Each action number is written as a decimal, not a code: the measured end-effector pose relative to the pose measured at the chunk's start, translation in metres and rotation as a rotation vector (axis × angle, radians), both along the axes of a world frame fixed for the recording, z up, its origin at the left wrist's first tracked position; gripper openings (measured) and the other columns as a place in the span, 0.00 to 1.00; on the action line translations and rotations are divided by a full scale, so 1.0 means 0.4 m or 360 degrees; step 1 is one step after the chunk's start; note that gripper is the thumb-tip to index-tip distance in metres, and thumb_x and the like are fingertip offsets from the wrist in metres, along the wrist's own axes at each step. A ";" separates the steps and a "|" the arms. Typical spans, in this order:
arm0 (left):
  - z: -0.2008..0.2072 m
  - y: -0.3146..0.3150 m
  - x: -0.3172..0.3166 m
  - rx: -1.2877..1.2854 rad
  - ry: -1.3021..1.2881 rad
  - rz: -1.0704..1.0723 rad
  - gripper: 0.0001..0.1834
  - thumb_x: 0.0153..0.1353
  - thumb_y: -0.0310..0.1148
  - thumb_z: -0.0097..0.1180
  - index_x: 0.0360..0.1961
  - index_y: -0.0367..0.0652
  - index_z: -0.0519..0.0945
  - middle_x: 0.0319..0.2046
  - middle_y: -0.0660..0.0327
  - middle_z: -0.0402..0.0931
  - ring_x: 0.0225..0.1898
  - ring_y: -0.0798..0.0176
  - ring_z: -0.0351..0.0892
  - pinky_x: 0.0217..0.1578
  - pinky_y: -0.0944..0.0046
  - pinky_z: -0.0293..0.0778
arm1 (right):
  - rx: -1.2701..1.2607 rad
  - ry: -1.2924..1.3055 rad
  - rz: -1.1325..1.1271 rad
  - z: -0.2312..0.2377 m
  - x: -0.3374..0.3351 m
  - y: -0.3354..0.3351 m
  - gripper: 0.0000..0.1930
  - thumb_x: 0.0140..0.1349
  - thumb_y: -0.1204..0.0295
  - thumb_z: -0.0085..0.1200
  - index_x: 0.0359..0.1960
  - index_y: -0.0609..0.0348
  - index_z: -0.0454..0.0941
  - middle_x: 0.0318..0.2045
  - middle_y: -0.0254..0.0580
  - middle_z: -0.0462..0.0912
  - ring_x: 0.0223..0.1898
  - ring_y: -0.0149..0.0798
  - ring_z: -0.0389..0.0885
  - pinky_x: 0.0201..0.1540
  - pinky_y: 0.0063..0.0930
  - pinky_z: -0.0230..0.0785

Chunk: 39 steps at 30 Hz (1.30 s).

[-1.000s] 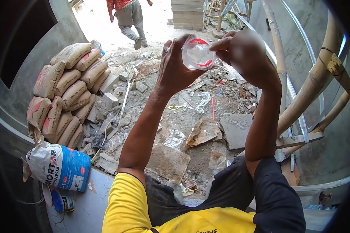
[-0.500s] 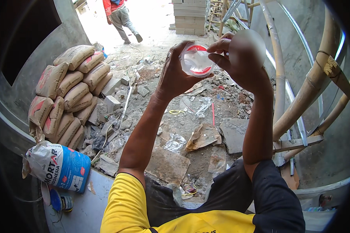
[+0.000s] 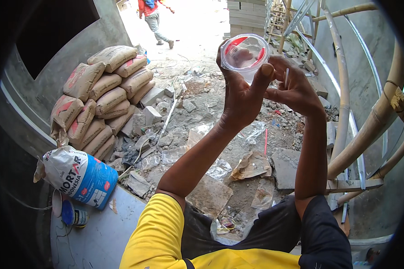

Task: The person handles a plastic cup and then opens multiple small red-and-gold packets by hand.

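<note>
A clear plastic cup with red print is held up in front of me, its round rim tilted toward my view. My left hand is wrapped round its left and near side, the thumb pointing up beside the rim. Just to the right, my right hand has its fingers curled behind the cup. Between those fingers stands a short white stick, possibly a cigarette. Whether the cup's top is sealed is unclear, and some right fingertips are hidden.
Stacked cement sacks rise at left, with a white-and-blue mortar sack and a small blue-lidded tub nearer. Rubble and a crumpled paper piece cover the ground. Bamboo poles lean at right; a person walks far off.
My view has swung left, so the scene sits further right and lower. The left hand has turned the cup, its thumb now upright. The right hand has dropped lower beside the cup.
</note>
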<state>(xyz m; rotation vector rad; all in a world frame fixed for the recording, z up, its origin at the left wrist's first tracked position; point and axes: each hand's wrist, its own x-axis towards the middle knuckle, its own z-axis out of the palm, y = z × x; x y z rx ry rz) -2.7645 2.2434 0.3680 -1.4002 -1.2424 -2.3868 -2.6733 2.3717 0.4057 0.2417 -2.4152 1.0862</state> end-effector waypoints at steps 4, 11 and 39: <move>0.017 -0.011 0.021 -0.0025 -0.0069 -0.0113 0.51 0.62 0.55 0.63 0.68 0.36 0.46 0.58 0.46 0.61 0.61 0.55 0.67 0.60 0.55 0.66 | -0.0500 0.0252 0.0409 -0.021 -0.028 0.004 0.38 0.52 0.69 0.74 0.64 0.65 0.68 0.56 0.47 0.79 0.47 0.31 0.81 0.44 0.27 0.78; 0.053 -0.038 0.045 -0.0035 0.0298 0.0163 0.47 0.55 0.48 0.73 0.63 0.32 0.58 0.53 0.46 0.70 0.55 0.54 0.75 0.55 0.57 0.73 | -0.0630 0.0359 0.0508 -0.011 0.003 0.012 0.40 0.52 0.72 0.74 0.65 0.67 0.66 0.56 0.50 0.79 0.56 0.39 0.80 0.56 0.33 0.77; 0.192 -0.314 0.244 -0.0319 0.0993 -0.0017 0.49 0.49 0.50 0.72 0.65 0.35 0.63 0.55 0.45 0.73 0.58 0.46 0.75 0.66 0.42 0.55 | -0.0339 0.0160 0.0287 0.053 0.128 -0.014 0.32 0.54 0.69 0.73 0.60 0.66 0.73 0.53 0.47 0.80 0.40 0.30 0.81 0.46 0.27 0.77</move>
